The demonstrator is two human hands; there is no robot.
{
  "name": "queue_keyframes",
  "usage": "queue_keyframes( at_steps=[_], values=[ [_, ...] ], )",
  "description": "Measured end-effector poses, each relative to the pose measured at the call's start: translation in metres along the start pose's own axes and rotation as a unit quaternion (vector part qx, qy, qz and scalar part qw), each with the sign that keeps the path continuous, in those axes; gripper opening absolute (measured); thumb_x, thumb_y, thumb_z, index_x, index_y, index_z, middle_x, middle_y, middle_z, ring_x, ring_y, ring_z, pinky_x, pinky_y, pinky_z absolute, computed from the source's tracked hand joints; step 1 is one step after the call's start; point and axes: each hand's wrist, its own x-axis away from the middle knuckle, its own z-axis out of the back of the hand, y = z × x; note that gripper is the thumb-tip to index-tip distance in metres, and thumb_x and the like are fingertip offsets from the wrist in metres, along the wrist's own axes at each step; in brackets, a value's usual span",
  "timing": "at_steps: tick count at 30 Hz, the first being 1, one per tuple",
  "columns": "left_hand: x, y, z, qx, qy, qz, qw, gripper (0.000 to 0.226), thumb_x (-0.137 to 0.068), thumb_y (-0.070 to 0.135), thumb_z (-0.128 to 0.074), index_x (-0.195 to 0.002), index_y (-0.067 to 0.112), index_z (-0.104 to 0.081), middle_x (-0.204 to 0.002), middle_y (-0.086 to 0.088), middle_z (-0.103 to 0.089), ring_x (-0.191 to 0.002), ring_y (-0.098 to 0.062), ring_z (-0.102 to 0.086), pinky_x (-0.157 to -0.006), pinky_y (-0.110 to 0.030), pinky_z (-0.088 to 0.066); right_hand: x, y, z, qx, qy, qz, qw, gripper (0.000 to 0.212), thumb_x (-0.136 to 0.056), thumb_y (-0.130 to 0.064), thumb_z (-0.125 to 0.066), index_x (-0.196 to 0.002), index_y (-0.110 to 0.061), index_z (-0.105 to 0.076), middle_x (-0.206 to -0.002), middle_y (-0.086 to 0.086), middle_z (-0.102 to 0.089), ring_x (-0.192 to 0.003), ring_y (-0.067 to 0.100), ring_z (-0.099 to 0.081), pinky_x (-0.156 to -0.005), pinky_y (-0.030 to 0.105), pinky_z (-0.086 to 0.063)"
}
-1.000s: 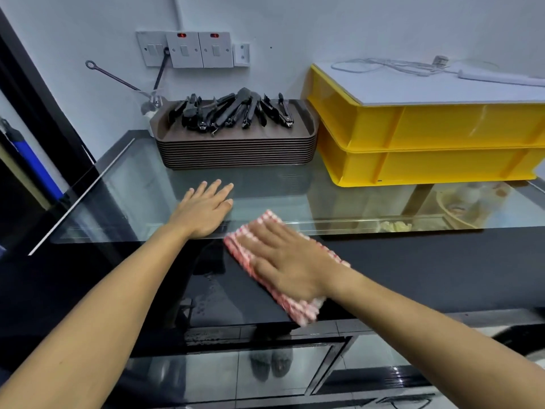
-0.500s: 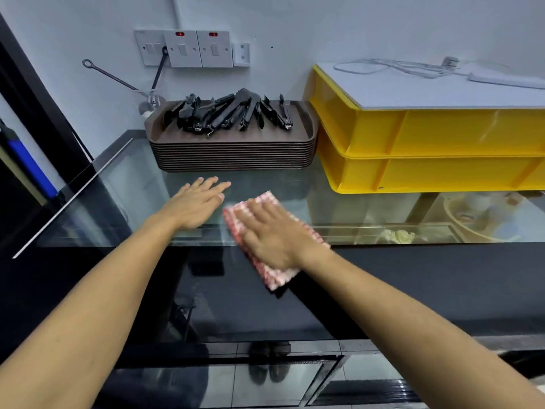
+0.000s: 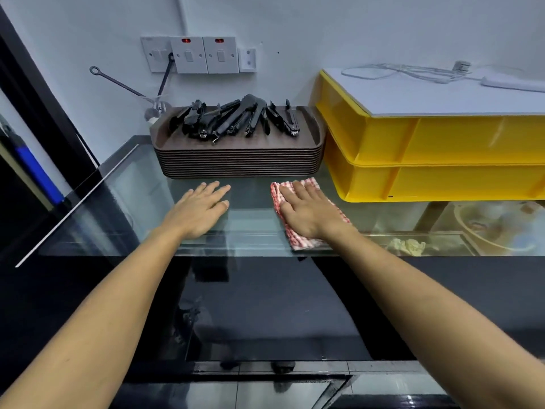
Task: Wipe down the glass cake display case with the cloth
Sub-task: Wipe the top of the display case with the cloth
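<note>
right hand (image 3: pixel 306 212) presses cloth (image 3: pixel 303 240) flat on glass top (image 3: pixel 250 202); left hand (image 3: pixel 197 211) fingers released

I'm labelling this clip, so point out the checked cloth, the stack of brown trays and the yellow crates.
checked cloth (image 3: pixel 298 242): head view, near corner showing below the right hand.
stack of brown trays (image 3: pixel 239 163): head view, front edge of the stack.
yellow crates (image 3: pixel 460 140): head view, front wall of the upper crate.

Pale white wall (image 3: pixel 324 31) behind, carrying a row of switch plates (image 3: pixel 203 54) with 2 red indicator lights lit. Against it, a stack of brown trays (image 3: pixel 239 160) heaped with black tongs (image 3: pixel 236 119), beside 2 stacked yellow crates (image 3: pixel 442 154) topped by a white board (image 3: pixel 442 95).
</note>
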Motion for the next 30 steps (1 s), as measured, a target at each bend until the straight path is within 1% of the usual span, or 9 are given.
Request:
queue_keyframes(
  at_steps=[2, 4, 8, 11, 14, 17, 21, 25, 30],
  values=[
    [-0.003, -0.004, 0.001, 0.01, 0.001, 0.001, 1.0, 0.055, -0.112, 0.048, -0.024, -0.166, 0.04, -0.015, -0.174, 0.012, -0.004, -0.161, -0.013, 0.003, -0.13, -0.038, 0.004, -0.008, -0.027, -0.006, -0.001, 0.004, 0.0, 1.0, 0.062, -0.109, -0.045, -0.016, -0.168, -0.027, -0.008, -0.175, 0.013, 0.0, -0.161, 0.033, 0.005, -0.13, 0.048, 0.003],
    [-0.007, -0.009, 0.003, 0.02, -0.008, 0.0, 1.0, 0.056, -0.112, 0.046, -0.025, -0.166, 0.037, -0.014, -0.174, 0.011, -0.004, -0.161, -0.013, 0.003, -0.13, -0.036, 0.004, 0.008, -0.047, -0.01, 0.01, -0.008, 0.061, 0.998, 0.061, -0.111, -0.044, -0.016, -0.168, -0.026, -0.005, -0.175, 0.013, 0.003, -0.161, 0.032, 0.008, -0.13, 0.046, 0.006],
    [-0.015, -0.015, 0.009, 0.003, -0.017, -0.012, 1.0, 0.057, -0.111, 0.05, -0.025, -0.166, 0.038, -0.013, -0.175, 0.008, -0.004, -0.161, -0.015, 0.003, -0.129, -0.037, 0.004, 0.065, -0.032, -0.015, 0.019, -0.018, 0.192, 0.981, 0.057, -0.111, -0.049, -0.016, -0.166, -0.037, -0.002, -0.173, -0.004, 0.008, -0.16, 0.016, 0.016, -0.129, 0.035, 0.013],
    [-0.015, -0.017, 0.007, -0.008, -0.017, -0.023, 1.0, 0.059, -0.11, 0.052, -0.023, -0.167, 0.036, -0.013, -0.175, 0.007, -0.005, -0.162, -0.018, 0.001, -0.129, -0.039, 0.002, 0.057, 0.016, 0.002, 0.03, -0.011, 0.116, 0.993, 0.057, -0.111, -0.049, -0.011, -0.165, -0.036, 0.0, -0.17, -0.009, 0.011, -0.156, 0.008, 0.019, -0.123, 0.026, 0.02],
    [-0.017, -0.018, 0.006, -0.018, -0.012, -0.023, 1.0, 0.06, -0.11, 0.052, -0.022, -0.167, 0.035, -0.012, -0.175, 0.006, -0.006, -0.162, -0.018, 0.001, -0.129, -0.04, 0.001, 0.016, 0.03, 0.009, 0.039, 0.002, 0.005, 0.999, 0.061, -0.108, -0.051, -0.007, -0.166, -0.034, 0.0, -0.175, 0.005, 0.005, -0.161, 0.023, 0.012, -0.129, 0.037, 0.014],
    [-0.017, -0.017, 0.007, -0.017, -0.012, -0.025, 0.999, 0.059, -0.111, 0.052, -0.021, -0.167, 0.035, -0.012, -0.175, 0.007, -0.005, -0.162, -0.018, 0.001, -0.13, -0.039, 0.001, -0.019, -0.006, 0.001, -0.001, 0.006, -0.068, 0.998, 0.063, -0.108, -0.048, -0.014, -0.168, -0.03, -0.006, -0.175, 0.013, 0.001, -0.161, 0.034, 0.004, -0.13, 0.047, 0.005],
    [-0.019, -0.02, 0.007, -0.006, -0.02, -0.032, 0.999, 0.059, -0.111, 0.052, -0.024, -0.167, 0.036, -0.013, -0.175, 0.007, -0.005, -0.162, -0.018, 0.001, -0.129, -0.039, 0.001, -0.015, -0.067, -0.008, -0.009, -0.003, 0.0, 1.0, 0.062, -0.109, -0.046, -0.015, -0.168, -0.029, -0.003, -0.175, 0.012, 0.004, -0.161, 0.032, 0.007, -0.13, 0.047, 0.005],
    [-0.022, -0.04, 0.013, 0.002, -0.041, -0.075, 0.996, 0.059, -0.109, 0.059, -0.026, -0.165, 0.042, -0.016, -0.174, 0.01, -0.008, -0.161, -0.017, -0.003, -0.131, -0.041, -0.004, 0.045, -0.056, -0.013, 0.013, -0.014, 0.112, 0.994, 0.056, -0.112, -0.048, -0.018, -0.166, -0.038, -0.004, -0.174, -0.005, 0.005, -0.161, 0.017, 0.011, -0.128, 0.031, 0.013],
    [-0.017, -0.046, 0.015, -0.014, -0.029, -0.094, 0.995, 0.058, -0.109, 0.06, -0.022, -0.164, 0.044, -0.016, -0.174, 0.012, -0.008, -0.161, -0.013, -0.002, -0.131, -0.042, -0.001, 0.039, 0.028, 0.005, 0.039, 0.001, -0.018, 0.999, 0.058, -0.111, -0.049, -0.013, -0.166, -0.036, -0.002, -0.175, 0.002, 0.003, -0.161, 0.018, 0.012, -0.129, 0.035, 0.01]
  ],
)
